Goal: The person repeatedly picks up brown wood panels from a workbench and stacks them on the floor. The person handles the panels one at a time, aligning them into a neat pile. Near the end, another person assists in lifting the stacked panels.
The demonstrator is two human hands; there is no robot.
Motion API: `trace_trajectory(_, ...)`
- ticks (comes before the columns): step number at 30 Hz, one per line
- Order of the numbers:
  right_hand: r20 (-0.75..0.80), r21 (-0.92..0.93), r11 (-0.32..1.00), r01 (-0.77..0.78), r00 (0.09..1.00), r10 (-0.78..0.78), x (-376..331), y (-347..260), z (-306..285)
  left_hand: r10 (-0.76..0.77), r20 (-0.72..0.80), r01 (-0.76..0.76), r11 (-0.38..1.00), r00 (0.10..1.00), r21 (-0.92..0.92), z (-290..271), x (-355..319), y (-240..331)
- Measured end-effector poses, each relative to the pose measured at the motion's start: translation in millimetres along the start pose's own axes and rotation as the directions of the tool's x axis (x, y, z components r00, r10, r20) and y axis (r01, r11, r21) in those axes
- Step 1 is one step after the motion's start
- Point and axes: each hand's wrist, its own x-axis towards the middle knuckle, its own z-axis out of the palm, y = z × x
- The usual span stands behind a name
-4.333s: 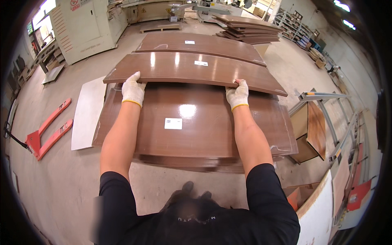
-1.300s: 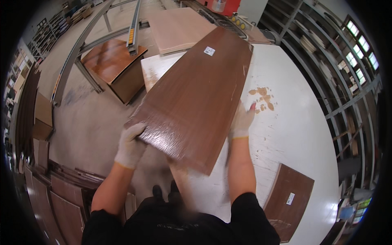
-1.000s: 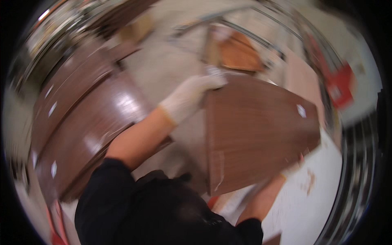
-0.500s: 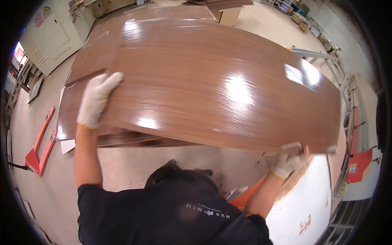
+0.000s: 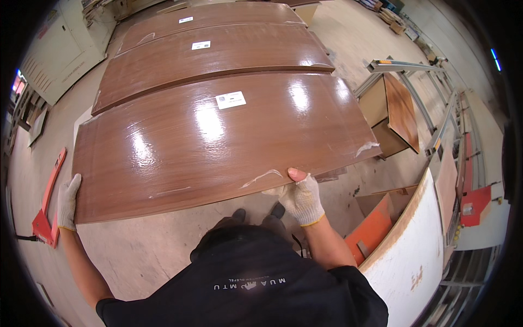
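A large wood-grain brown panel, wrapped in shiny clear film, lies across the front of me with a white label near its far edge. My left hand, in a white knit glove, is closed on the panel's left edge by the near corner. Farther right, my gloved right hand grips the near edge; its bare thumb tip rests on top and its fingers go underneath. Wrinkled film shows beside that thumb. Behind lie two similar wrapped panels, each with a label.
At left is a red pallet jack. A worn white board and an orange piece stand close on my right. Beyond the panel's right end are a board-sided box and a metal frame. A machine cabinet stands far left.
The panel has come down and shifted left, uncovering the labelled panels behind. My left hand moved from its top to the left edge; my right hand moved left along the near edge.
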Motion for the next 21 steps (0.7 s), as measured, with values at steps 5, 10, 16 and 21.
trace_trajectory(5, -0.047, -0.07, 0.997, -0.031, 0.998, 0.028, 14.0, 12.5, 7.6, -0.011, 0.026, 0.014, 0.994, 1.0, -0.113, -0.3, 15.1, -27.8)
trace_trajectory(10, -0.075, -0.269, 0.905, -0.33, 0.944, 0.322, 16.3, -11.6, 14.1, -0.04, -0.069, 0.054, 0.973, 0.997, 0.226, -13.2, 43.0, -33.3)
trace_trajectory(16, 0.003, -0.714, 0.627, -0.312, 0.893, 0.449, -22.7, -62.3, 11.3, 0.411, -0.513, -0.061, 0.82, 0.754, 0.568, 13.8, 25.7, 44.5)
trace_trajectory(21, 0.17, -0.921, 0.169, 0.352, 0.751, -0.637, -34.2, -32.4, -22.3, 0.769, -0.263, -0.618, 0.629, 0.582, 0.472, 174.1, -61.4, 68.2)
